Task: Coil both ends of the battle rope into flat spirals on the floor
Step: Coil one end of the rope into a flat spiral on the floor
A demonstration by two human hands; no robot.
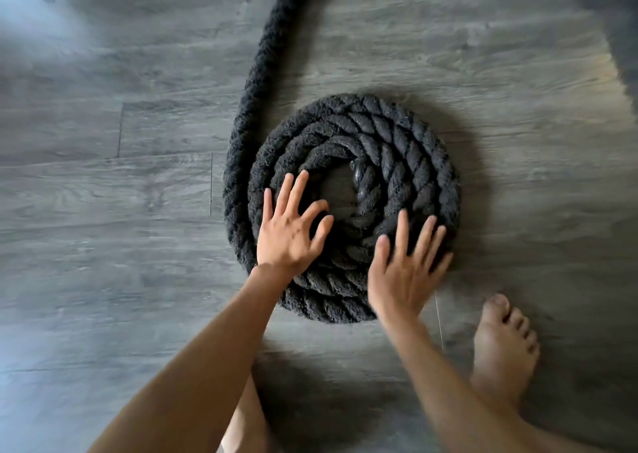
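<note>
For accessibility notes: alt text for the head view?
A black rope lies coiled in a flat spiral on a grey floor, left hand and right hand spread open over it. Its tail exits the top edge; a bare foot stands lower right.

Bare hands [286, 235], bare forearms [193, 359] — one bare foot [500, 352].

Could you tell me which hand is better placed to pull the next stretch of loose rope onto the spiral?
Probably the left hand: it is over the left half of the spiral, nearest where the loose rope runs off. The right hand is at the lower right edge.
</note>
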